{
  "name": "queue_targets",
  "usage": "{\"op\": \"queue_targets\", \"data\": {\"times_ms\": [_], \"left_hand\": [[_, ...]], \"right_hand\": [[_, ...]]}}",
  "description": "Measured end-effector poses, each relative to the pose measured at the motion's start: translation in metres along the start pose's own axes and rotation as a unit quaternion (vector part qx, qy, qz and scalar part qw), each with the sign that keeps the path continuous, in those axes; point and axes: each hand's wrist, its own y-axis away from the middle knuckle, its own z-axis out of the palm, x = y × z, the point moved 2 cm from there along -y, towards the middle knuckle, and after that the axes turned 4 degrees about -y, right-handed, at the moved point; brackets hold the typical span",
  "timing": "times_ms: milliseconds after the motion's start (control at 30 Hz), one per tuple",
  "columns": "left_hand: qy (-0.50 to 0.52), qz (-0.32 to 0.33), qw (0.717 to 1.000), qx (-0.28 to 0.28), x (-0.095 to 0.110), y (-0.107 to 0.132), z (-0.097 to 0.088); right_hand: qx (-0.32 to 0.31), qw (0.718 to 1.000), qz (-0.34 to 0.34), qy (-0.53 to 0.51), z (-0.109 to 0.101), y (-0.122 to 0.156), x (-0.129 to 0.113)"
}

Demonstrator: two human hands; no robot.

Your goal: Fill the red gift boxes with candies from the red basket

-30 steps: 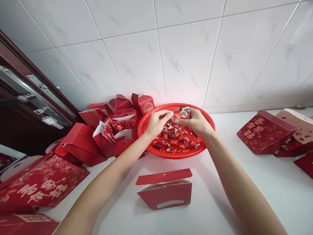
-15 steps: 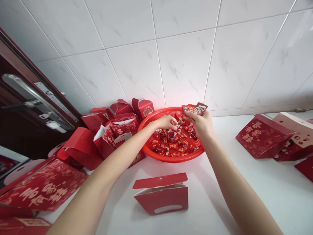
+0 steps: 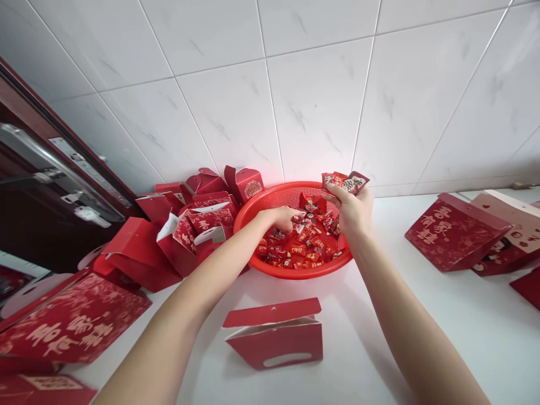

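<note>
White table, red basket at far edge; right hand pinching several wrapped sweets above it, left hand curled among heap, hold unclear; light, crinkly, slippery: best gripped at wrapper ends

A basket of candies is sitting on the desk, behind an open box, with folded boxes piling at its left.

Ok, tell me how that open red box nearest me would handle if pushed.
Likely light and quick to slide: the open red box looks like thin folded card. With its flap up, it may well crush or tip.
</note>
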Motion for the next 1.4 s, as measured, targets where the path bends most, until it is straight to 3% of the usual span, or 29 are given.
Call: {"op": "queue_targets", "data": {"times_ms": [167,267,333,567,700,867,1033,1167,1333,1400], "left_hand": [[0.043,0.003,0.999,-0.027,0.007,-0.002,0.004],[0.067,-0.003,0.995,-0.07,0.003,-0.002,0.003],[0.075,-0.005,0.995,-0.067,-0.002,-0.003,0.001],[0.092,-0.048,0.99,0.101,-0.016,-0.01,-0.005],[0.091,-0.006,0.988,0.123,-0.002,-0.013,0.001],[0.065,0.028,0.994,0.083,0.016,-0.018,0.01],[0.044,0.056,0.996,0.056,0.017,-0.017,0.01],[0.04,0.081,0.991,0.095,0.026,-0.017,0.003],[-0.063,0.189,0.968,0.154,0.066,-0.029,-0.003],[-0.11,0.186,0.965,0.151,0.076,-0.034,-0.002]], "right_hand": [[0.024,0.999,-0.027,-0.009,-0.005,-0.007,-0.003],[0.036,0.999,-0.04,-0.005,-0.011,-0.014,-0.002],[0.041,0.998,-0.041,0.001,-0.014,-0.017,0.0],[0.036,0.998,-0.05,0.012,-0.013,-0.014,-0.003],[0.073,0.996,-0.057,-0.015,-0.016,-0.017,-0.003],[0.116,0.99,-0.065,-0.054,-0.024,-0.023,-0.001],[0.115,0.99,-0.054,-0.054,-0.026,-0.025,0.0],[0.098,0.993,-0.059,-0.044,-0.026,-0.026,0.002],[0.101,0.993,-0.047,-0.046,-0.023,-0.023,0.001],[0.095,0.994,-0.041,-0.04,-0.022,-0.021,0.0]]}}
